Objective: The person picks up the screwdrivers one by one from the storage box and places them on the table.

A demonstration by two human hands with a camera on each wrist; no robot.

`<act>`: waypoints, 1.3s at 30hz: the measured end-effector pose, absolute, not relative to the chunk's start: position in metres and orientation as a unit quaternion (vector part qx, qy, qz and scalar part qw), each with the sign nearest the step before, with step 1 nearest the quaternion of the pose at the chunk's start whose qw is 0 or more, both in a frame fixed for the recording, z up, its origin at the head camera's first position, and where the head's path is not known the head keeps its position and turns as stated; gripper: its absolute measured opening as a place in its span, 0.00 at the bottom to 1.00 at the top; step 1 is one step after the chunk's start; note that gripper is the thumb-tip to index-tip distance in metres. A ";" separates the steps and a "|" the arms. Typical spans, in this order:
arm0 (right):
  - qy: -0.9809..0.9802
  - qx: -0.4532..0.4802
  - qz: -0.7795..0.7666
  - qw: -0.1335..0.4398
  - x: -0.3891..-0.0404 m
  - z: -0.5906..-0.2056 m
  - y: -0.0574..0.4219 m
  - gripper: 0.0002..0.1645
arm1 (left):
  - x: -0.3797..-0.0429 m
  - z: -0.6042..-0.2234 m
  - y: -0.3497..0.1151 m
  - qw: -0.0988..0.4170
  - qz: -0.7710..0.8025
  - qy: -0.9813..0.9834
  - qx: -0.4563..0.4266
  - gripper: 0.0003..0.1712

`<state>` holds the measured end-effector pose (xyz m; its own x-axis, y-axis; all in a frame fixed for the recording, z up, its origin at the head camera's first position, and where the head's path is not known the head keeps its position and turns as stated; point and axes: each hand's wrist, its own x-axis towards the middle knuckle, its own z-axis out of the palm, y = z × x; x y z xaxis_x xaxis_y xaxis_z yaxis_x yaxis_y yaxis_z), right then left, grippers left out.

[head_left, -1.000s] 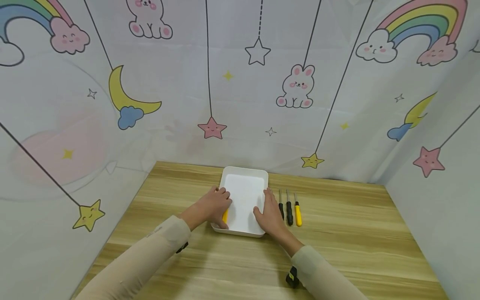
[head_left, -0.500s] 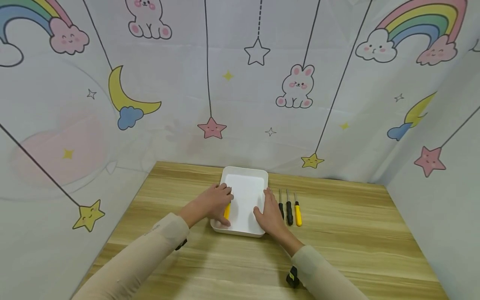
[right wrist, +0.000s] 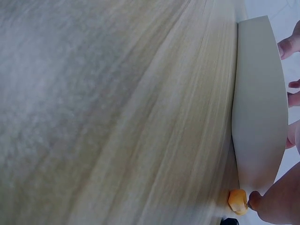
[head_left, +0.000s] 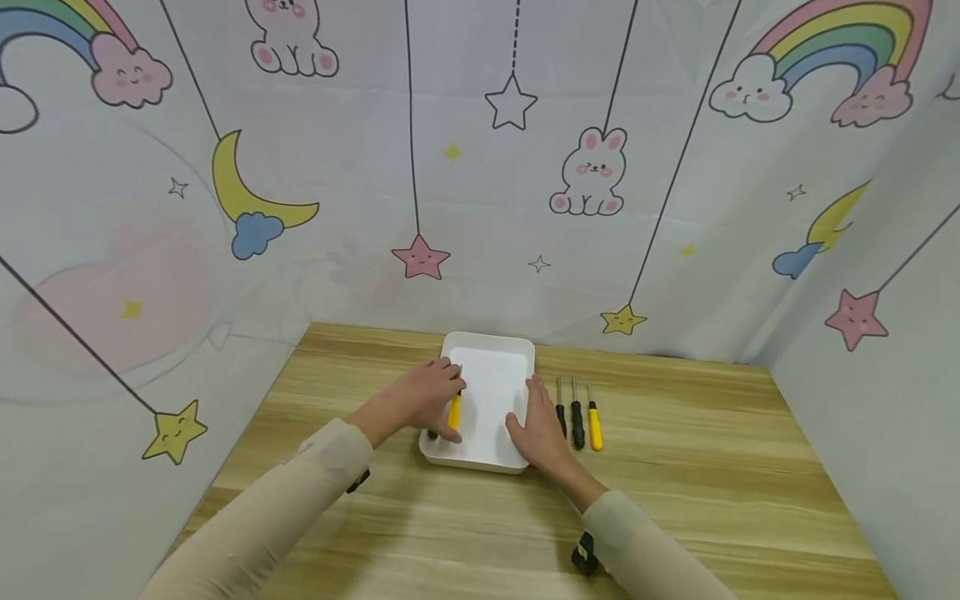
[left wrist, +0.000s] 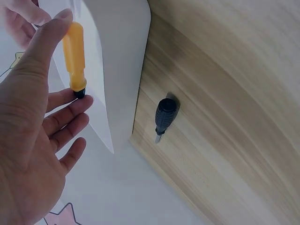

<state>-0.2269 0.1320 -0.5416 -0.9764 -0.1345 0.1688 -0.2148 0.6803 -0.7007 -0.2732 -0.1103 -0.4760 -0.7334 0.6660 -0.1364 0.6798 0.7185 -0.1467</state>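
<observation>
My left hand (head_left: 420,398) is over the left side of the white tray (head_left: 472,457). Between its thumb and fingertips it pinches a screwdriver with a yellow handle (left wrist: 74,54) and a black collar (left wrist: 80,93). In the head view the fingers cover part of the yellow handle (head_left: 454,412). My right hand (head_left: 543,429) lies along the tray's right wall, its fingers fairly straight at the rim and its thumb over the inside. The right wrist view shows this hand (right wrist: 281,201) close to the end of an orange-yellow handle (right wrist: 238,201).
To the right of the tray are two black-handled screwdrivers (head_left: 577,425) and a yellow-handled one (head_left: 595,427), side by side on the wooden table (head_left: 675,483). A black-handled screwdriver (left wrist: 165,115) lies by the tray's left wall. A printed cloth (head_left: 337,167) encloses the table.
My left hand has moved slightly towards the far end of the tray, bringing the yellow screwdriver with it, and more of that screwdriver shows. My right hand stays at the tray's right wall.
</observation>
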 end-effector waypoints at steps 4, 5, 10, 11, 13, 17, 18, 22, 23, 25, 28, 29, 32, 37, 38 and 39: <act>-0.916 0.096 0.385 0.053 -0.228 -0.542 0.132 0.44 | -0.274 -0.473 -0.113 0.046 -0.078 0.928 0.361 0.56; -0.916 0.095 0.386 0.053 -0.228 -0.542 0.132 0.44 | -0.274 -0.471 -0.113 0.050 -0.074 0.929 0.360 0.56; -0.916 0.093 0.387 0.051 -0.228 -0.543 0.133 0.44 | -0.276 -0.465 -0.117 0.054 -0.055 0.930 0.358 0.56; -0.916 0.093 0.387 0.051 -0.229 -0.543 0.133 0.44 | -0.277 -0.464 -0.118 0.052 -0.050 0.930 0.359 0.56; -0.916 0.093 0.387 0.051 -0.229 -0.544 0.133 0.44 | -0.278 -0.460 -0.120 0.048 -0.038 0.931 0.360 0.55; -0.917 0.092 0.386 0.048 -0.229 -0.543 0.133 0.44 | -0.279 -0.454 -0.122 0.047 -0.020 0.933 0.357 0.55; -0.917 0.092 0.385 0.047 -0.229 -0.543 0.133 0.44 | -0.279 -0.452 -0.123 0.048 -0.016 0.934 0.355 0.55; -0.918 0.094 0.382 0.046 -0.229 -0.542 0.133 0.44 | -0.279 -0.449 -0.126 0.051 -0.008 0.938 0.343 0.56; -0.919 0.094 0.380 0.045 -0.229 -0.543 0.134 0.45 | -0.279 -0.449 -0.126 0.053 -0.007 0.939 0.341 0.56; -0.920 0.093 0.379 0.043 -0.230 -0.544 0.135 0.45 | -0.279 -0.448 -0.127 0.055 -0.008 0.939 0.338 0.56; -0.919 0.091 0.382 0.043 -0.230 -0.544 0.135 0.45 | -0.279 -0.447 -0.129 0.058 -0.010 0.939 0.339 0.56; -0.918 0.090 0.384 0.042 -0.229 -0.544 0.135 0.45 | -0.279 -0.447 -0.129 0.060 -0.009 0.939 0.338 0.56; -0.916 0.091 0.389 0.044 -0.228 -0.543 0.135 0.45 | -0.277 -0.445 -0.130 0.063 -0.008 0.939 0.337 0.55; -0.914 0.093 0.392 0.045 -0.228 -0.544 0.134 0.44 | -0.277 -0.444 -0.134 0.062 -0.003 0.941 0.334 0.56; -0.914 0.094 0.393 0.046 -0.228 -0.544 0.134 0.43 | -0.277 -0.444 -0.135 0.062 -0.002 0.941 0.332 0.56; -0.914 0.095 0.392 0.047 -0.228 -0.545 0.134 0.43 | -0.278 -0.444 -0.136 0.063 -0.003 0.942 0.331 0.56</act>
